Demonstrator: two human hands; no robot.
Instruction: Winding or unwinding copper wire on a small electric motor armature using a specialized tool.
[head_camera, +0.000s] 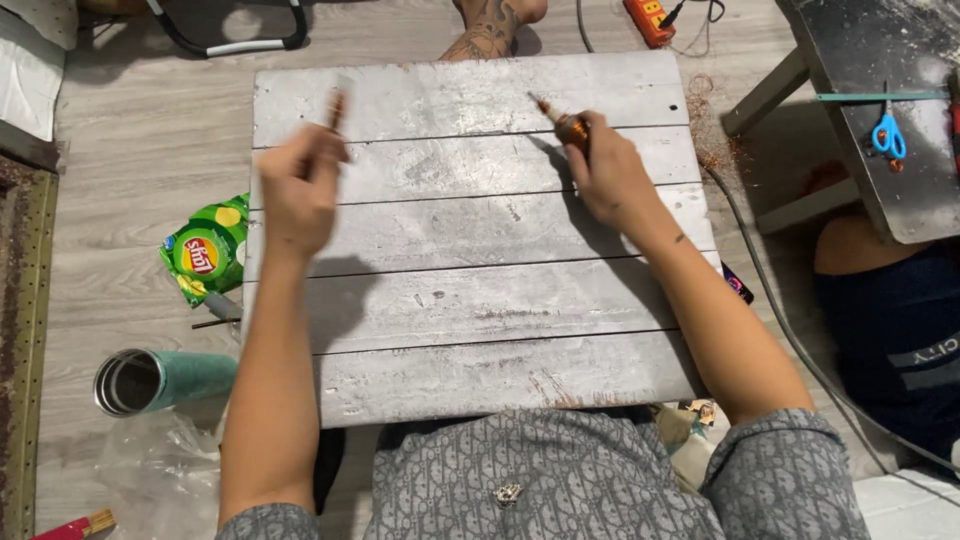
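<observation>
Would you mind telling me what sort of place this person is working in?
Probably a home floor used as a makeshift workshop: a low grey plank table on laminate floor, a power strip, blue scissors, and a snack bag beside a tumbler.

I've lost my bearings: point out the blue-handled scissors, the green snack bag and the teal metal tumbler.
Blue-handled scissors (888, 136), head view, on the handle loops.
Green snack bag (207, 249), head view, middle of its printed front.
Teal metal tumbler (190, 377), head view, on its teal side wall.
</observation>
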